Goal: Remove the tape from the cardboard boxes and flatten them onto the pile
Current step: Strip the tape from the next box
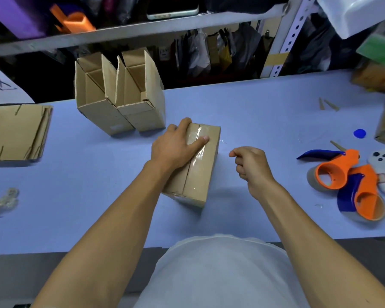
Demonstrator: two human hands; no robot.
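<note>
Sealed box [195,165] mid-counter, lying flat, clear tape [198,150] running along its top seam. Left hand [176,145] spread over the far end, fingers [200,141] straight and pressing down on the tape, pinning the box in place. Right hand [251,165] hovering just beside the box, clear of it, fingers [239,162] curled in, thumb and forefinger tips close together; cannot tell whether a thin strip of tape sits in that pinch. Two opened boxes [120,101] standing upright at the back. Flat pile [16,132] far left on the counter [87,174], waiting. Crumpled tape wad [3,202] near the left edge. Orange dispensers [351,181] off to the right.

Risks from here: tape tearing short and leaving a strip stuck to the seam if pulled at a sharp angle; cardboard skin peeling off with it; box skidding on the smooth counter if the left hand eases its press.
</note>
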